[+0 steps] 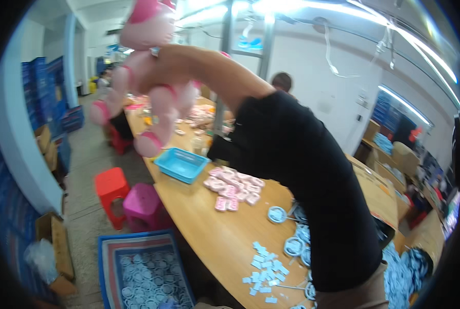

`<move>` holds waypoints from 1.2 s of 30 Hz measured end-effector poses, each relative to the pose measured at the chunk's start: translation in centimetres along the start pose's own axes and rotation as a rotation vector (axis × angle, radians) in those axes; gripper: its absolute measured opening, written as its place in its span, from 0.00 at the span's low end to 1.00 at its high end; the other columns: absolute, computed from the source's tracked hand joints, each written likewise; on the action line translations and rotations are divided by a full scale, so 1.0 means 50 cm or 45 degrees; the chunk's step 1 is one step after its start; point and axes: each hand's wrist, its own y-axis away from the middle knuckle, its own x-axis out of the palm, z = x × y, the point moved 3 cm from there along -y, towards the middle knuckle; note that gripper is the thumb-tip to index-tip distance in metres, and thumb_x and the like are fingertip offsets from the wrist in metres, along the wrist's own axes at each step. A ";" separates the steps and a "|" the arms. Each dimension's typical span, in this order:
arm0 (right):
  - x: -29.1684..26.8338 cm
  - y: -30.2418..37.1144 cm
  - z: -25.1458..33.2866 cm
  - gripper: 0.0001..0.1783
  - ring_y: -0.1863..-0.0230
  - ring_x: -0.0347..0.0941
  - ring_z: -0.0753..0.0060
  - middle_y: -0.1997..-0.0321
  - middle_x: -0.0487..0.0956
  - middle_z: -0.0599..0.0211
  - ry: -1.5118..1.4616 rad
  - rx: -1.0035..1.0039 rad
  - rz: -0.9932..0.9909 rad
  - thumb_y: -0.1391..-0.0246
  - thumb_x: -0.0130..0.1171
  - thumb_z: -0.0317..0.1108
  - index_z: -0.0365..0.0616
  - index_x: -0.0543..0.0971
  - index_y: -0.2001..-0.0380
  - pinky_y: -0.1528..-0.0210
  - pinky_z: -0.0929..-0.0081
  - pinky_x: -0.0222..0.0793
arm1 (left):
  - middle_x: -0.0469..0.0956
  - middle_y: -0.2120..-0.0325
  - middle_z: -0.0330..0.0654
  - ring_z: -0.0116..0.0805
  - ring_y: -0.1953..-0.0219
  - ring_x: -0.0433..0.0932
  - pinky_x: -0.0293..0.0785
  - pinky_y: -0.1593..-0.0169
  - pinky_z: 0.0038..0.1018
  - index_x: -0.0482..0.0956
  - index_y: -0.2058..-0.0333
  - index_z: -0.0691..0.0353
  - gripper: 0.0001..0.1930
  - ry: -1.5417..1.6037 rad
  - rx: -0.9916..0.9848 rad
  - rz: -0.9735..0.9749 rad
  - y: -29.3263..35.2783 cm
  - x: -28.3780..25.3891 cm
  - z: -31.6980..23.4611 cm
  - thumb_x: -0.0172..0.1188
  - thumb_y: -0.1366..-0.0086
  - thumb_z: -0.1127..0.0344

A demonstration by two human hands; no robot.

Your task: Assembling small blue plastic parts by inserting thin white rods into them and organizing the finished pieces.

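My right arm, in a black sleeve, reaches up across the view to the upper left. At its end my right hand [150, 73] is closed around a large pink toy figure [163, 110], lifted above the table's far left side. The figure has a light pink body, darker pink bands and feet, and its head is cut off by the top of the view. The hand's fingers are blurred and partly lost against the pink. My left hand does not show.
On the wooden table [204, 226] lie a blue basket [181, 164], pink-white pieces [232, 186], small light blue pieces [265, 270] and blue rings [293, 247]. Left stand red [111, 188] and purple stools [141, 203] and a crate [106, 257] of blue rings. Someone sits beyond.
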 end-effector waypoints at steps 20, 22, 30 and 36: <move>-0.129 0.254 0.035 0.36 0.57 0.77 0.63 0.54 0.77 0.54 -0.750 0.134 -0.145 0.55 0.64 0.44 0.36 0.69 0.44 0.59 0.71 0.75 | 0.78 0.67 0.43 0.35 0.74 0.79 0.75 0.74 0.30 0.74 0.53 0.61 0.17 -0.090 -0.303 -0.409 -0.010 -0.016 0.031 0.52 0.37 0.58; -0.128 0.245 0.035 0.37 0.57 0.77 0.64 0.54 0.77 0.53 -0.189 0.158 -0.146 0.57 0.66 0.44 0.35 0.69 0.45 0.59 0.71 0.75 | 0.78 0.68 0.42 0.34 0.74 0.78 0.73 0.75 0.28 0.74 0.52 0.61 0.18 -0.168 -0.293 -0.383 -0.013 -0.013 0.033 0.54 0.37 0.58; -0.118 0.331 -0.140 0.36 0.57 0.77 0.67 0.55 0.77 0.56 0.058 0.271 -0.070 0.57 0.67 0.43 0.34 0.70 0.47 0.59 0.70 0.75 | 0.78 0.69 0.44 0.37 0.74 0.79 0.76 0.73 0.36 0.71 0.47 0.58 0.20 -0.007 -0.550 -0.258 -0.005 -0.118 0.267 0.53 0.37 0.61; 0.041 0.374 -0.445 0.37 0.57 0.77 0.67 0.54 0.77 0.55 -0.332 0.479 -0.054 0.58 0.67 0.43 0.34 0.70 0.47 0.58 0.70 0.75 | 0.77 0.63 0.52 0.50 0.67 0.81 0.77 0.67 0.46 0.68 0.45 0.56 0.21 -1.566 -0.480 0.292 0.011 -0.096 0.175 0.52 0.36 0.59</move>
